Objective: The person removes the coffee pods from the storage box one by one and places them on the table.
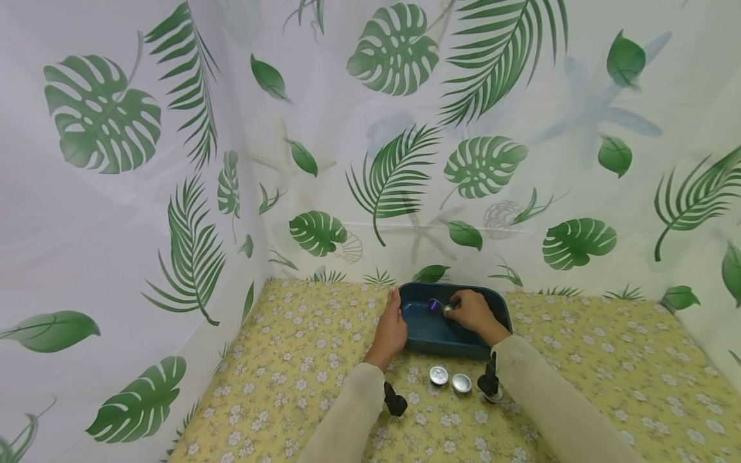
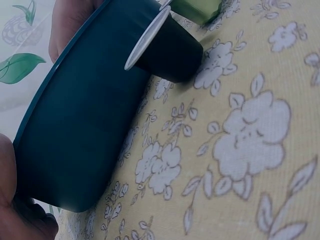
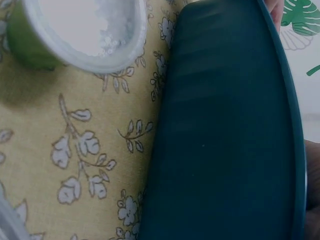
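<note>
A dark teal tray [image 1: 440,347] stands on the flowered cloth. My left hand [image 1: 390,329] lies along its left end, fingers extended against the outside wall. Over the tray, my right hand [image 1: 473,313] pinches a small capsule [image 1: 448,310] with a pale lid between thumb and fingers. Next to that, a purple capsule [image 1: 434,305] lies on the tray floor. In the left wrist view a dark capsule [image 2: 175,55] with a silver rim sits before the tray wall, a green capsule [image 2: 200,10] beyond it. The tray wall hides my right fingertips in the right wrist view.
Two silver-lidded capsules, one left [image 1: 438,375] and one right [image 1: 461,383], stand on the cloth in front of the tray. Another capsule [image 1: 493,397] is partly covered by the right wrist camera [image 1: 488,384]. A leaf-printed curtain [image 1: 417,193] rises close behind the tray.
</note>
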A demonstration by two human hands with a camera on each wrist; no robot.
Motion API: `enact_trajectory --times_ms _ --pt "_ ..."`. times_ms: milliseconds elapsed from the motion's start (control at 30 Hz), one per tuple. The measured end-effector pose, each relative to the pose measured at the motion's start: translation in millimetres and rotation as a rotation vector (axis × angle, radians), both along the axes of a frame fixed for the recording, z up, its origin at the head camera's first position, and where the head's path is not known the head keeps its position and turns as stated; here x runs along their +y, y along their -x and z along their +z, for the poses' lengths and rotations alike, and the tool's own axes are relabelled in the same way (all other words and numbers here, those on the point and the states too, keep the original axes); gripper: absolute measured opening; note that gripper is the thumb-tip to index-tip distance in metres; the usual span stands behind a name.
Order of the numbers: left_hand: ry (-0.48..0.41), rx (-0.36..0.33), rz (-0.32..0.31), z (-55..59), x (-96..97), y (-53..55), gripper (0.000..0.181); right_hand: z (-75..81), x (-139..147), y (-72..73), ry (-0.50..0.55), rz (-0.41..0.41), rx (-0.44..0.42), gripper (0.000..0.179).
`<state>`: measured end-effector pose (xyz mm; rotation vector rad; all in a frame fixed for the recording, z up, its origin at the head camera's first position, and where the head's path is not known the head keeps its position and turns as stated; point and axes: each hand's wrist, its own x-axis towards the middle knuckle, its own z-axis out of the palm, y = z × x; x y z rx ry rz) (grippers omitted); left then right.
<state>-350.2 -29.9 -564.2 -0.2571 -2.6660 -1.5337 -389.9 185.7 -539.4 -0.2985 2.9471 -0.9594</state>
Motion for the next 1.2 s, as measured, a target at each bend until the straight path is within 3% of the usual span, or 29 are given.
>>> enact_trajectory --times_ms 433,1200 --pt "-0.009 0.021 -0.005 1.4 3.2 1.6 0.055 -0.8 3.7 3.2 -0.023 -0.034 -0.019 0.04" --pt "0.008 -0.001 0.008 -0.5 0.2 0.8 0.055 -4.1 2.2 6.8 -0.051 0.027 0.011 0.03"
